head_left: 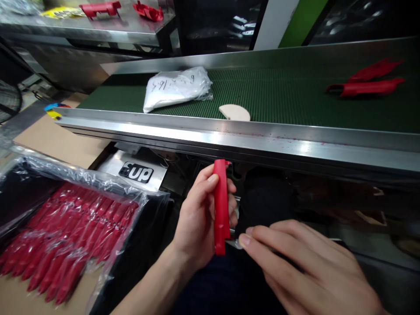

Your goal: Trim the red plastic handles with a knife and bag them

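My left hand (pixel 197 218) grips a long red plastic part (pixel 221 205) and holds it upright, just below the steel edge of the conveyor. Beside it, my right hand (pixel 305 267) pinches a small metal blade or tool (pixel 233 242) whose tip touches the lower end of the red part. Most of that tool is hidden under my fingers. Both hands are over my lap, in front of the conveyor frame.
A green conveyor belt (pixel 295 98) carries a white plastic bag (pixel 177 87), a beige half-disc (pixel 234 113) and two red parts (pixel 367 81). At lower left a bag-lined box (pixel 19 192) holds several red parts (pixel 65 240). More red parts (pixel 100 8) lie on a steel table behind.
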